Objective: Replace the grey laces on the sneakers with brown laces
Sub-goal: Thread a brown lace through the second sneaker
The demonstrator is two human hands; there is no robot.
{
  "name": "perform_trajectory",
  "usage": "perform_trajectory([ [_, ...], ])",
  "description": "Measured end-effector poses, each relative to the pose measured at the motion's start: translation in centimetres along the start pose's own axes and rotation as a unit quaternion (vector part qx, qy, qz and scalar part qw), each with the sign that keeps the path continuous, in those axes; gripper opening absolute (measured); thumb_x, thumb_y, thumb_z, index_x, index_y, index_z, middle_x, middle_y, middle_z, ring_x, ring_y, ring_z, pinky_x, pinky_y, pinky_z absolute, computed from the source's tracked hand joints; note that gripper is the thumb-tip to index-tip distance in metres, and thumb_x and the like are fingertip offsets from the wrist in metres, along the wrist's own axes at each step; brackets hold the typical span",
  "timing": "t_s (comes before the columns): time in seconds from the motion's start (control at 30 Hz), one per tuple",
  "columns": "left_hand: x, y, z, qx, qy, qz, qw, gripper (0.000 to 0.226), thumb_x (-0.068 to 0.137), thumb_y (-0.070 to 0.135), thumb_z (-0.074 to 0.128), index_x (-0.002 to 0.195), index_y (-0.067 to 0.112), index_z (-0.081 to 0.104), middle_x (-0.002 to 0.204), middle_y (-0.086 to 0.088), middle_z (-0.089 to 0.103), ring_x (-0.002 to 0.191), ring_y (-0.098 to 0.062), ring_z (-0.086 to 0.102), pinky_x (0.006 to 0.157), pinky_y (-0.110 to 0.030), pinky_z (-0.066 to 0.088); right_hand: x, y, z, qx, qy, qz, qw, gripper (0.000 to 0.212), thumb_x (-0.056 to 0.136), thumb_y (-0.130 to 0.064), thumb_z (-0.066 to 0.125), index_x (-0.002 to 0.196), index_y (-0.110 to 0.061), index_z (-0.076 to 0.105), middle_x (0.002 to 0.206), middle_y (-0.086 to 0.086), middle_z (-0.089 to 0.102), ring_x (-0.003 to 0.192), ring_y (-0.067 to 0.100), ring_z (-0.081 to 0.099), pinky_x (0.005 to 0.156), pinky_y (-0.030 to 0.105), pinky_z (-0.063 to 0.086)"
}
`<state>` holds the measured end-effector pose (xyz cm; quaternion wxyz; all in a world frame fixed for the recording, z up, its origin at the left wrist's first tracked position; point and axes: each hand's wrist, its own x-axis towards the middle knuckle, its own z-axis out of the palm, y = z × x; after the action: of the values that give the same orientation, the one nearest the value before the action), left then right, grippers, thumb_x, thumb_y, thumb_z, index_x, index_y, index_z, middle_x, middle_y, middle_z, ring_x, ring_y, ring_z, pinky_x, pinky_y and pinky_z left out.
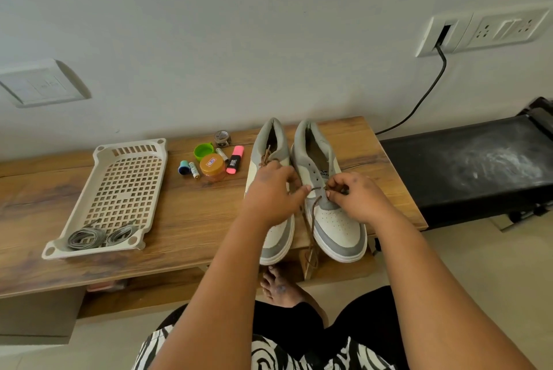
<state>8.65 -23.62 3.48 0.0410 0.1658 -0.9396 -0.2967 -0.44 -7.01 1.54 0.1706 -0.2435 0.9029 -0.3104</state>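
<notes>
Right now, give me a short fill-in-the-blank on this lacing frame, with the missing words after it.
1. The grey laces lie coiled in the ____.
2. Both hands work a ____ lace at the right sneaker.
3. The left sneaker already shows a lace coloured ____.
4. The highlighter has a ____ body.

Missing words: basket; brown; brown; pink

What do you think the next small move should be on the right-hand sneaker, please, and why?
Probably pull the brown lace through the eyelet it is at and draw it snug. The right hand pinches the lace tip at the right-hand sneaker, the left hand steadies beside it, and the upper eyelets are unlaced while a long tail hangs over the table edge.
</notes>
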Motion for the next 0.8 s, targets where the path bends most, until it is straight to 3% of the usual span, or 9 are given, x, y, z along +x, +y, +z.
perform_trajectory([
  [0.1, 0.3, 0.4, 2.3, 0.074, 0.042, 0.038, 0.996, 0.036, 0.093, 0.052, 0.056, 0.112, 0.021, 0.058, 0.113, 0.002, 0.049, 0.106, -0.016, 0.043, 0.088, -0.03, 0.041, 0.0, -0.2, -0.2, -0.002, 0.005, -0.004, 1.0, 0.008, 0.093, -0.025, 0.064, 0.1, -0.027, 0.068, 0.086, -0.018, 0.052, 0.102, 0.018, 0.051, 0.085, 0.03, 0.04],
  [0.2, 0.4, 0.7, 3.7, 0.115, 0.035, 0.056, 0.991, 0.031, 0.098, 0.047, 0.05, 0.11, 0.021, 0.06, 0.113, 0.001, 0.052, 0.108, -0.019, 0.042, 0.091, -0.035, 0.04, -0.2, -0.5, -0.5, -0.002, 0.008, -0.009, 1.0, 0.014, 0.093, -0.023, 0.065, 0.106, -0.021, 0.069, 0.085, -0.018, 0.048, 0.099, 0.014, 0.051, 0.082, 0.026, 0.037],
  [0.3, 0.5, 0.9, 3.7, 0.084, 0.015, 0.057, 0.995, 0.023, 0.1, 0.04, 0.047, 0.104, 0.02, 0.058, 0.107, 0.003, 0.049, 0.104, -0.018, 0.039, 0.093, -0.038, 0.038, -0.4, -0.7, -0.6, -0.001, 0.013, -0.013, 1.0, 0.016, 0.092, -0.021, 0.065, 0.108, -0.018, 0.07, 0.085, -0.017, 0.049, 0.097, 0.013, 0.053, 0.079, 0.021, 0.039],
  [0.37, 0.6, 1.0, 2.9, 0.015, 0.003, 0.054, 0.998, 0.016, 0.101, 0.035, 0.047, 0.093, 0.022, 0.053, 0.098, 0.005, 0.046, 0.099, -0.017, 0.038, 0.092, -0.04, 0.04, -0.5, -0.8, -0.7, 0.006, 0.016, -0.013, 1.0, 0.016, 0.092, -0.02, 0.065, 0.108, -0.017, 0.07, 0.085, -0.016, 0.051, 0.092, 0.009, 0.052, 0.068, 0.011, 0.036],
  [0.43, 0.3, 1.3, 1.5, -0.143, -0.011, 0.019, 0.989, 0.02, 0.102, 0.029, 0.049, 0.088, 0.016, 0.055, 0.091, 0.002, 0.049, 0.092, -0.019, 0.046, 0.089, -0.043, 0.045, -0.6, -0.9, -0.8, 0.011, 0.018, -0.014, 1.0, 0.015, 0.093, -0.019, 0.065, 0.107, -0.017, 0.07, 0.085, -0.017, 0.052, 0.084, 0.003, 0.051, 0.063, 0.006, 0.031],
  [0.5, -0.1, 1.6, -0.1, -0.335, -0.016, -0.038, 0.941, 0.025, 0.102, 0.027, 0.05, 0.097, 0.005, 0.06, 0.09, -0.007, 0.056, 0.083, -0.019, 0.052, 0.081, -0.041, 0.051, -0.6, -0.9, -0.8, 0.014, 0.019, -0.013, 1.0, 0.013, 0.093, -0.019, 0.065, 0.105, -0.018, 0.07, 0.083, -0.019, 0.052, 0.077, -0.003, 0.048, 0.061, 0.005, 0.029],
  [0.6, -0.6, 1.3, -2.0, -0.463, -0.054, -0.065, 0.882, 0.024, 0.103, 0.02, 0.047, 0.101, 0.002, 0.063, 0.092, -0.007, 0.063, 0.082, -0.01, 0.06, 0.076, -0.021, 0.051, -0.6, -0.8, -0.7, 0.012, 0.016, -0.012, 1.0, 0.013, 0.093, -0.019, 0.064, 0.105, -0.019, 0.069, 0.082, -0.021, 0.049, 0.075, -0.007, 0.045, 0.059, 0.005, 0.029],
  [0.7, -0.6, 0.6, -2.5, -0.498, -0.106, -0.067, 0.858, 0.021, 0.102, 0.016, 0.048, 0.097, 0.005, 0.065, 0.096, -0.007, 0.066, 0.095, -0.016, 0.061, 0.092, -0.032, 0.048, -0.7, -1.0, -0.8, 0.009, 0.015, -0.004, 1.0, 0.012, 0.094, -0.019, 0.063, 0.105, -0.02, 0.068, 0.083, -0.02, 0.048, 0.079, 0.0, 0.048, 0.062, 0.005, 0.029],
  [0.8, -0.4, 0.3, -1.5, -0.393, -0.111, -0.097, 0.908, 0.021, 0.1, 0.022, 0.053, 0.097, 0.006, 0.067, 0.091, -0.001, 0.07, 0.085, -0.011, 0.062, 0.087, -0.034, 0.048, -0.6, -0.8, -0.6, 0.005, 0.011, 0.011, 1.0, 0.018, 0.094, -0.024, 0.063, 0.111, -0.023, 0.068, 0.098, -0.008, 0.053, 0.102, 0.013, 0.049, 0.078, 0.017, 0.037],
])
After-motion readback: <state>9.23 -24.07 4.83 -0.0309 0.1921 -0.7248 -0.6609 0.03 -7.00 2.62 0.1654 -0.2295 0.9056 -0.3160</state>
